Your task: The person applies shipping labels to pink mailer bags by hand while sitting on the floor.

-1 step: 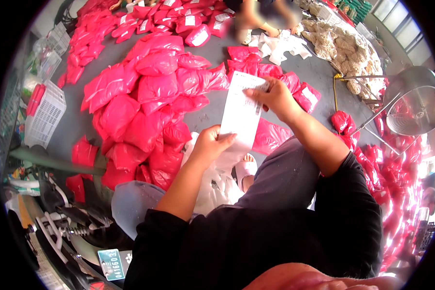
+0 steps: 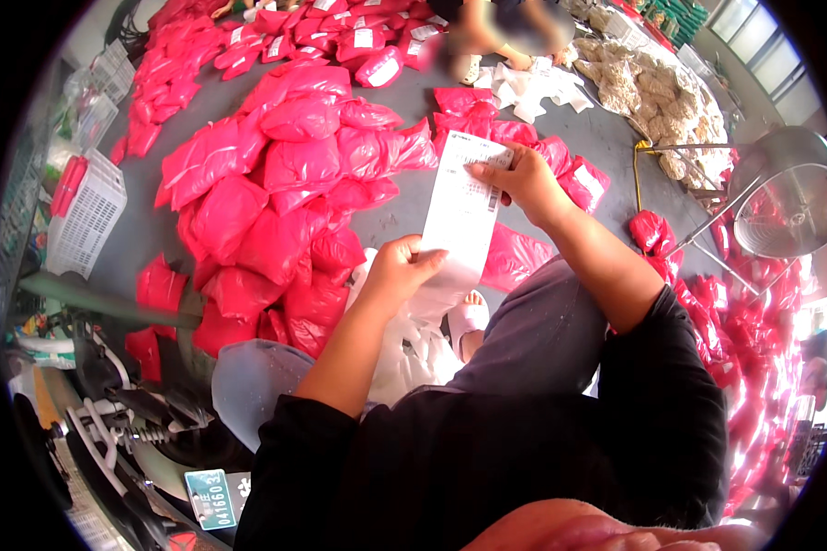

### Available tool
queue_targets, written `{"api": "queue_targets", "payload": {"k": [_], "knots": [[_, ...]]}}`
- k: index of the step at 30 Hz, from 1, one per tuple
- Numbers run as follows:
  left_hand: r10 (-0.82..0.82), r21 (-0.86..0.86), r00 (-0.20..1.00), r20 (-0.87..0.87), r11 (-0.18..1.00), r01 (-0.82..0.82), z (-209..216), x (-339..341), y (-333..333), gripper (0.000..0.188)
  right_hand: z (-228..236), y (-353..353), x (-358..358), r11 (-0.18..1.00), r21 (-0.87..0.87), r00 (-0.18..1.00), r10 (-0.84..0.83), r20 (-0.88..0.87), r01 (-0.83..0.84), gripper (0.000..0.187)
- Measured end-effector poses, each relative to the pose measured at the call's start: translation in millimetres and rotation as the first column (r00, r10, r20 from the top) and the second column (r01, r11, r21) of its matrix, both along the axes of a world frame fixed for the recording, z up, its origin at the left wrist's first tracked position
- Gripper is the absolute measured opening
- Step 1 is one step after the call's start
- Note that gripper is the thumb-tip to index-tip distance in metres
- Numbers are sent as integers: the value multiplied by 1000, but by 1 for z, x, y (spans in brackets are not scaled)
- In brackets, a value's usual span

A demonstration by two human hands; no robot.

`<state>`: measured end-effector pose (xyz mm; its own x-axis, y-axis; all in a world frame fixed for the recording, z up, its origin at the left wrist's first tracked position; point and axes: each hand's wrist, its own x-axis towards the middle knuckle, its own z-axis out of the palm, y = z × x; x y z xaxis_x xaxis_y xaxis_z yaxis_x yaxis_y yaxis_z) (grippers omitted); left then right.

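Pinched thumb-to-finger, the left hand (image 2: 401, 273) and right hand (image 2: 527, 185) hold the white label strip (image 2: 457, 216) by opposite edges, right of the pink bag pile (image 2: 301, 165); it looks like light, bendy paper, easily creased, best held gently by its edges.

It's a packing room or small parcel warehouse, no mistaking the signs: glossy pink-red parcels (image 2: 303, 165) heaped across the grey floor (image 2: 386, 228), and plenty of them wearing white labels (image 2: 363, 39)! White plastic crates (image 2: 87, 220) stand over on the left, a beige mound (image 2: 662, 96) bulks up at the far right, and front and centre, there's a long printed slip (image 2: 462, 202)!
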<state>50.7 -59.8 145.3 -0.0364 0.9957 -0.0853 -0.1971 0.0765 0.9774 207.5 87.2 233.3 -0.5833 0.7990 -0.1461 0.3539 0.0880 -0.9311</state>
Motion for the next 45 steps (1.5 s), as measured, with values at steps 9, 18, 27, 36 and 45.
{"api": "queue_targets", "payload": {"k": [9, 18, 27, 36, 45], "knots": [[309, 244, 879, -364, 942, -231, 2, -11, -11, 11, -34, -67, -43, 896, 325, 946, 325, -18, -302, 22], [74, 17, 936, -344, 997, -72, 1, -24, -4, 11, -31, -44, -46, 918, 21, 914, 398, -79, -397, 15], [209, 152, 965, -156, 971, -186, -27, -29, 35, 17, -36, -8, -38, 948, 128, 952, 300, -54, -292, 28], [247, 158, 901, -357, 966, -203, -12, -16, 27, 10, -47, -23, -46, 809, 455, 920, 388, 60, -371, 29], [90, 64, 956, -280, 995, -75, -13, -19, 30, 14, -41, -5, -36, 703, 451, 835, 476, 276, -550, 11]]}}
